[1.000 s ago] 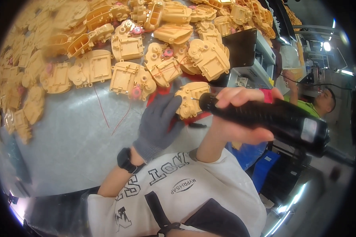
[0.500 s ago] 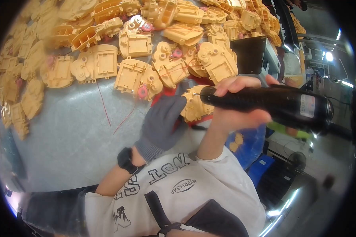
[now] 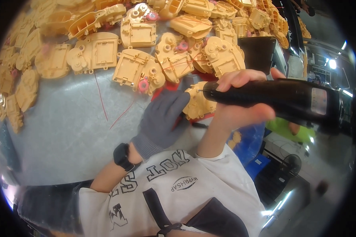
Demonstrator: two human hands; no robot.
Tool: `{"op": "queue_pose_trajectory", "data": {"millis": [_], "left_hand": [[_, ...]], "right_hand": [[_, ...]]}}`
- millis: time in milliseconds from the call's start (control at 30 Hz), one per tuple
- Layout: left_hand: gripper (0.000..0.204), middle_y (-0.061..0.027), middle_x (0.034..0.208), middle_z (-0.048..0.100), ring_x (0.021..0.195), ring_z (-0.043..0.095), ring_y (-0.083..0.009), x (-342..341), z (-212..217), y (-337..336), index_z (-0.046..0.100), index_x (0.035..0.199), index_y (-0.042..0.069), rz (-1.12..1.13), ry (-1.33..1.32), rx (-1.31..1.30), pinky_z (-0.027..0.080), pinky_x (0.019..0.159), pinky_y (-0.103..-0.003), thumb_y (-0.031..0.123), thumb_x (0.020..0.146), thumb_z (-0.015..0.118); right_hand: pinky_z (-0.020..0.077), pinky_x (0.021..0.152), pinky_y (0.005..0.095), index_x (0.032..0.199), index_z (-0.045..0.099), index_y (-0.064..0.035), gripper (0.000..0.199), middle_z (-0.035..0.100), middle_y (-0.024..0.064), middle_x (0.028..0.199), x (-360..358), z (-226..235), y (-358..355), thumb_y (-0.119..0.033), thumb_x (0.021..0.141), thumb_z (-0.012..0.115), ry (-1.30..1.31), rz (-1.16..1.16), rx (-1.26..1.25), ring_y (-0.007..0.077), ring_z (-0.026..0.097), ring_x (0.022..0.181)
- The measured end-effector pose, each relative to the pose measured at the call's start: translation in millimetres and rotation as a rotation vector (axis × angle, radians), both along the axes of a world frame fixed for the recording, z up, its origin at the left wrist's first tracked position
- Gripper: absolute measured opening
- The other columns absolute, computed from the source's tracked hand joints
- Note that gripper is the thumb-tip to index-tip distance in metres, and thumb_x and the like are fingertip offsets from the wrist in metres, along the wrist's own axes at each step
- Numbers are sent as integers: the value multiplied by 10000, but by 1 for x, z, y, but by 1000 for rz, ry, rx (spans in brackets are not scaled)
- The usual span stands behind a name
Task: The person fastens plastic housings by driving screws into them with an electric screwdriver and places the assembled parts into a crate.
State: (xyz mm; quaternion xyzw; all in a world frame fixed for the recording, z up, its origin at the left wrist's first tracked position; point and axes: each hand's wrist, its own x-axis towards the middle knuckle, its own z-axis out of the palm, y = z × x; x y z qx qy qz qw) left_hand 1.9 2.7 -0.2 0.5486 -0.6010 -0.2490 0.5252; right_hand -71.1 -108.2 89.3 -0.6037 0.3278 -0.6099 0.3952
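My right hand (image 3: 241, 94) is wrapped round a black electric screwdriver (image 3: 281, 100), held almost level. Its thin bit points left, over a yellow plastic housing (image 3: 199, 103) in front of me. My left hand (image 3: 162, 120), in a grey knit glove, is closed at the housing's left edge with its fingertips against it; the thumb's grip is partly hidden. Under and beside the housing shows a red piece (image 3: 158, 94), mostly covered. Just beyond lie more yellow housings, one with a pink round part (image 3: 144, 85) on it.
Yellow housings (image 3: 93, 53) lie heaped across the far and left sides of the grey table (image 3: 71, 130). Two loose red wires (image 3: 101, 96) rest on it. A dark-topped box (image 3: 257, 53) stands far right. Right of me are a blue bin (image 3: 251, 142), a fan (image 3: 292, 162) and something bright green (image 3: 283, 128).
The view has shifted slightly, so the heap sits a little higher and farther left in part. Both hands keep their hold, with the screwdriver bit still over the housing.
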Motion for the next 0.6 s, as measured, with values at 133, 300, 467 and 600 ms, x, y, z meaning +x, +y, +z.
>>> {"op": "queue_pose_trajectory", "data": {"millis": [133,300,467,600], "left_hand": [[691,-202,1082,519,941,530,-382,-3,-2,3,409,1225,4,22,-7,-6,450,787,-413,37,595,690],[691,-199,1076,526,935,531,-377,-2,1,1,408,1229,6,23,2,17,450,783,-411,59,604,698],[685,-198,1076,528,921,531,-375,-2,1,-1,414,1231,12,34,32,9,445,783,-409,100,618,708],[669,-183,1118,511,980,518,-349,1,18,4,419,1234,24,66,23,25,435,819,-396,167,648,710]], "right_hand": [[462,422,274,1152,258,29,886,514,104,633,-1,0,-1,-677,702,549,-12,-5,-7,169,506,436],[446,425,262,1177,267,44,847,496,93,632,1,-4,-5,-637,754,538,-4,27,-48,156,499,451],[441,417,261,1255,215,42,917,491,84,628,-5,-3,-6,-669,751,500,-8,30,-25,154,486,433],[426,430,278,1291,259,-66,810,535,70,657,-12,-3,-8,-662,779,458,-74,128,-16,164,478,440]]}}
